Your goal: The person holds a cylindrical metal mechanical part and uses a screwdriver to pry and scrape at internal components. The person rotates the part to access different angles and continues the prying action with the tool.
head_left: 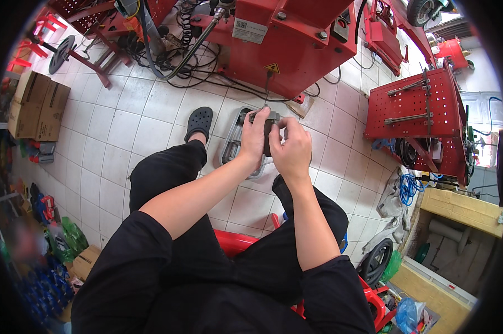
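Left hand (252, 139) has hold of a dark blocky part (269, 128), mostly buried between both hands, so no clue what it is. Right hand's (292, 149) fingers are curled against its other side; can't tell if they're gripping. Grey tray (227, 146) below is half blocked. Red machine (274, 44) beyond gets cropped up top.

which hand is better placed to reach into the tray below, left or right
Left, probably: the left hand is over the tray, while the right hand sits farther right. Both hands are at the dark part, so the right would likely need to steady it alone.
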Action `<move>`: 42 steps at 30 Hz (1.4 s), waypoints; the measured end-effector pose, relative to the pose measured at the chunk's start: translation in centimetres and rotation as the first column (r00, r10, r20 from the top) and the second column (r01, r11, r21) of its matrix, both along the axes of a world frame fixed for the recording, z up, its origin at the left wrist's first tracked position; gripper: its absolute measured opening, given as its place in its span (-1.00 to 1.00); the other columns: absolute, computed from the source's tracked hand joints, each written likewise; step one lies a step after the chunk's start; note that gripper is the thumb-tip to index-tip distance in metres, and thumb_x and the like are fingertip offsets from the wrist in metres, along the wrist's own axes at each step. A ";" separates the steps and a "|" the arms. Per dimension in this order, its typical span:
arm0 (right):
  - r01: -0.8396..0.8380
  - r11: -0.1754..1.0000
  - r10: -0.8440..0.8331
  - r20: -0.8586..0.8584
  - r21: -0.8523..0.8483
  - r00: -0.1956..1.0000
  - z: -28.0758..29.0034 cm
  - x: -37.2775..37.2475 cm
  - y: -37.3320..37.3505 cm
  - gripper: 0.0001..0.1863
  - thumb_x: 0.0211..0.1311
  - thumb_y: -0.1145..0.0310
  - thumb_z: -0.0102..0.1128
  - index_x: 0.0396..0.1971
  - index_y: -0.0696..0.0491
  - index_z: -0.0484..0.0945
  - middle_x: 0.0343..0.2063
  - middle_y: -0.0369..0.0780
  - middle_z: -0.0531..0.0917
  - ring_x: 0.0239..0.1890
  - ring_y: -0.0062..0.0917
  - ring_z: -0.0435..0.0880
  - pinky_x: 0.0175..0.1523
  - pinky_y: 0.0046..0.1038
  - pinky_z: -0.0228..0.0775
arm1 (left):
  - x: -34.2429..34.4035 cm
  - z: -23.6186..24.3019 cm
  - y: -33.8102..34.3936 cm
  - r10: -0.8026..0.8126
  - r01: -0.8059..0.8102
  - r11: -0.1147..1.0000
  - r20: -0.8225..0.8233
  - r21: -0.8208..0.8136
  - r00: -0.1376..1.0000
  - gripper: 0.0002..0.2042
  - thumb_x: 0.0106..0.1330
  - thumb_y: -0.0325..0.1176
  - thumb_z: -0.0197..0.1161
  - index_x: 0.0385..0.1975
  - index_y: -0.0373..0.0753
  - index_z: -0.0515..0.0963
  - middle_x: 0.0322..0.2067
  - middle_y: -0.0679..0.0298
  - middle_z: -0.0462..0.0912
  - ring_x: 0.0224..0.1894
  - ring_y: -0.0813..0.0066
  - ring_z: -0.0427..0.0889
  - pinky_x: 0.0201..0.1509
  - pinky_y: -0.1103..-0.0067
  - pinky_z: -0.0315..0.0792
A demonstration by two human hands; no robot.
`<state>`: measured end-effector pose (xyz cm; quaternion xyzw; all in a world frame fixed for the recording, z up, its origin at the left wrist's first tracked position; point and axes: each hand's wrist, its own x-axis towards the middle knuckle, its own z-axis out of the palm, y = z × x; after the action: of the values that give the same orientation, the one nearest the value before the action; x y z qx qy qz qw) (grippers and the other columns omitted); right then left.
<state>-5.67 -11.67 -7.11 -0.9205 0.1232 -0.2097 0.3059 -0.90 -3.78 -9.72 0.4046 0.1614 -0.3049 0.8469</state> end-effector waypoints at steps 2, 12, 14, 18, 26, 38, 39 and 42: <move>0.008 1.000 -0.008 -0.012 0.007 1.000 0.4 -0.2 0.0 -0.89 -0.02 0.40 0.16 -0.48 0.09 0.48 -0.58 -0.24 0.56 -0.56 -0.40 0.52 -0.36 -0.38 0.15 | 0.2 -1.0 -0.1 0.005 -0.005 1.000 0.018 -0.016 1.000 -0.59 0.19 -0.06 0.17 -0.13 -0.22 0.31 -0.37 0.29 0.44 -0.33 0.55 0.47 -0.28 0.59 0.40; 0.048 0.995 -0.049 -0.003 -0.090 0.999 0.4 -0.4 0.4 -0.87 -0.06 0.34 0.22 -0.50 0.07 0.54 -0.58 -0.26 0.59 -0.52 -0.43 0.54 -0.33 -0.39 0.14 | -0.2 -0.6 -0.2 0.038 -0.039 0.997 0.023 0.059 0.999 -0.61 0.19 -0.08 0.17 -0.14 -0.21 0.32 -0.34 0.31 0.41 -0.29 0.60 0.39 -0.20 0.63 0.35; 0.049 0.997 -0.050 -0.018 -0.058 0.999 0.4 -0.4 0.3 -0.87 -0.05 0.33 0.22 -0.50 0.07 0.55 -0.57 -0.26 0.60 -0.51 -0.43 0.55 -0.32 -0.39 0.13 | -0.2 -0.8 -0.2 0.024 -0.025 0.998 0.017 0.061 1.000 -0.61 0.19 -0.09 0.17 -0.14 -0.21 0.33 -0.33 0.32 0.41 -0.28 0.59 0.39 -0.18 0.63 0.34; 0.069 0.995 -0.070 -0.009 -0.067 0.998 0.3 -0.4 0.3 -0.87 -0.01 0.33 0.21 -0.49 0.07 0.55 -0.56 -0.25 0.60 -0.50 -0.43 0.55 -0.32 -0.39 0.13 | -0.3 -0.9 -0.3 0.041 -0.044 0.997 0.042 0.061 0.998 -0.62 0.19 -0.09 0.17 -0.14 -0.21 0.33 -0.31 0.31 0.42 -0.26 0.58 0.39 -0.14 0.62 0.33; 0.068 0.974 -0.058 0.056 -0.216 0.997 -0.1 -0.4 0.4 -0.89 0.02 0.34 0.18 -0.50 0.07 0.55 -0.59 -0.25 0.59 -0.53 -0.42 0.54 -0.36 -0.38 0.09 | -0.3 -0.6 -0.3 0.056 -0.058 0.996 0.034 0.072 0.998 -0.63 0.21 -0.10 0.16 -0.14 -0.21 0.33 -0.28 0.30 0.42 -0.22 0.58 0.40 -0.12 0.62 0.33; 0.073 0.946 -0.049 0.082 -0.315 0.995 -0.2 -0.3 0.8 -0.93 0.03 0.37 0.16 -0.52 0.04 0.54 -0.62 -0.28 0.56 -0.57 -0.43 0.52 -0.39 -0.40 0.08 | -0.3 -1.0 -0.3 0.070 -0.073 0.994 0.044 0.082 0.997 -0.62 0.22 -0.09 0.15 -0.13 -0.22 0.32 -0.28 0.31 0.41 -0.22 0.58 0.39 -0.10 0.62 0.33; 0.077 0.942 -0.050 0.090 -0.327 0.995 -0.3 -0.3 0.8 -0.93 0.03 0.37 0.15 -0.52 0.04 0.54 -0.62 -0.28 0.56 -0.57 -0.43 0.52 -0.39 -0.39 0.08 | -0.3 -0.9 -0.3 0.072 -0.075 0.994 0.041 0.076 0.997 -0.61 0.22 -0.08 0.15 -0.13 -0.22 0.31 -0.28 0.31 0.41 -0.22 0.58 0.40 -0.11 0.61 0.34; 0.080 0.945 -0.073 0.032 -0.316 0.997 -0.1 -0.4 0.9 -0.90 0.07 0.36 0.14 -0.46 0.06 0.56 -0.59 -0.24 0.58 -0.55 -0.40 0.53 -0.36 -0.40 0.10 | -0.4 -0.9 -0.3 0.059 -0.061 0.996 0.030 0.059 0.998 -0.63 0.23 -0.07 0.11 -0.14 -0.20 0.31 -0.28 0.30 0.41 -0.23 0.55 0.41 -0.11 0.59 0.34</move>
<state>-6.08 -10.76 -7.23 -0.9501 0.1204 -0.2474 0.1469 -1.30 -4.08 -10.62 0.4290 0.1703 -0.2686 0.8455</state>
